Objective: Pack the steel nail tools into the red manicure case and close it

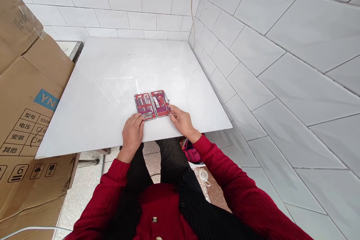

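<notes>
A manicure set [145, 105] lies unfolded on the white tabletop, its two red-lined halves side by side. Slim metal tools sit under a band in the left half, with what look like clippers near its lower edge. The right half carries more small tools, too small to name surely. My left hand [132, 129] grips the lower left corner of the case, fingers together. At the other side, my right hand [181, 120] pinches the right edge of the case between thumb and fingers.
A large cardboard box [25, 67] stands along the table's left side. White tiled walls [281, 63] border the back and right. A thin cable [192, 3] hangs in the corner. Below the table's front edge, a pink item [192, 155] sits beside my leg.
</notes>
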